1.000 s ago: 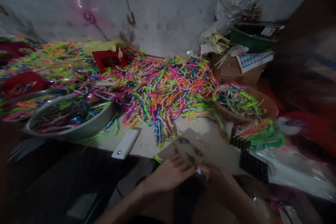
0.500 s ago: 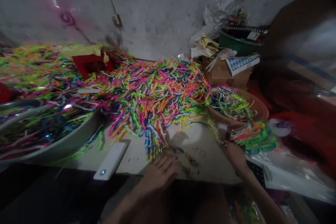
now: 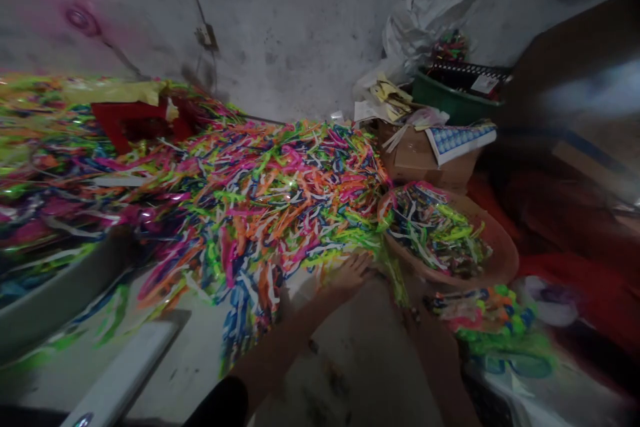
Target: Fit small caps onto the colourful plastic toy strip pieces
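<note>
Strand pile (image 3: pixel 295 193) at left hand's (image 3: pixel 350 272) fingertips — basin (image 3: pixel 503 253) beyond right hand's (image 3: pixel 417 320).
Left fingers slightly apart; right too dark — can't tell spread or hold.

Colorful cords (image 3: pixel 300 203) blanket the pale tabletop (image 3: pixel 370 347) beyond your left hand (image 3: pixel 350 272); a filled basin (image 3: pixel 503 250) sits past your right hand (image 3: pixel 414 323).

The person's left hand (image 3: pixel 351 272) is bare, with slender fingers, and the left forearm (image 3: pixel 287 345) is uncovered. Beside its lower end is a plain black, round-edged patch, apparently a sleeve (image 3: pixel 220 403). The right forearm (image 3: pixel 443 370) is likewise bare and slim; the right hand (image 3: pixel 414 319) is dim and blurred, its finger details indistinct.
</note>
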A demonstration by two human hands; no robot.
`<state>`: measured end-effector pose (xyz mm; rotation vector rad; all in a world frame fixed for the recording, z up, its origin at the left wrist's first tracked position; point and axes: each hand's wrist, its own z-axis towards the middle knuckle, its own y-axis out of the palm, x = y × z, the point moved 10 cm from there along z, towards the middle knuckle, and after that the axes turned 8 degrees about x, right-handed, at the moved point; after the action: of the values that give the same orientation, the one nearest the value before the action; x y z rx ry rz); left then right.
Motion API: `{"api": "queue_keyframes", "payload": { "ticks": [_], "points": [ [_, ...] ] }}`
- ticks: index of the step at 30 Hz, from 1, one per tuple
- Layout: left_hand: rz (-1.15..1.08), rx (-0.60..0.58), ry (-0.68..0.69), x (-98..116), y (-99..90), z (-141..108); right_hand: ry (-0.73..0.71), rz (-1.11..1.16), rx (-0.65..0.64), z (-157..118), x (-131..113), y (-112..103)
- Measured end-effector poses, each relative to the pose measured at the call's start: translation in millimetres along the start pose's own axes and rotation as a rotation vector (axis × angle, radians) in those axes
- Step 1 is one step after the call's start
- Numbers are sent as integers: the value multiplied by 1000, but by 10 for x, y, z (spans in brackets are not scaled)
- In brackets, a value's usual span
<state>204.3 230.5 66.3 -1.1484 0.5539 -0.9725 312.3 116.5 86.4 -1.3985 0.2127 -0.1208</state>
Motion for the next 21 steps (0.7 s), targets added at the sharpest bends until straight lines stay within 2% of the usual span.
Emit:
{"api": "queue_keyframes", "payload": {
  "ticks": [1,3,6,9,12,15,18,21],
  "points": [
    [6,-10,9,-40,62,59,-57,65,54,-69,-87,39],
    [-1,-28,13,-139,150,144,-47,168,108,-243,-197,190],
    [-19,-43,-16,-326,199,226,107,446,114,-506,-315,483],
    [-43,-48,-103,-537,166,268,269,646,94,-667,-351,696],
    [-63,-34,-246,-747,42,276,403,793,95,-702,-287,759],
    [-78,-2,-416,-955,-162,254,482,871,115,-686,-218,738],
    [-88,-2,-548,-1127,-338,186,500,890,129,-676,-192,722],
    [-91,-91,-600,-1144,-356,40,484,883,126,-664,-179,748]
  ]
}}
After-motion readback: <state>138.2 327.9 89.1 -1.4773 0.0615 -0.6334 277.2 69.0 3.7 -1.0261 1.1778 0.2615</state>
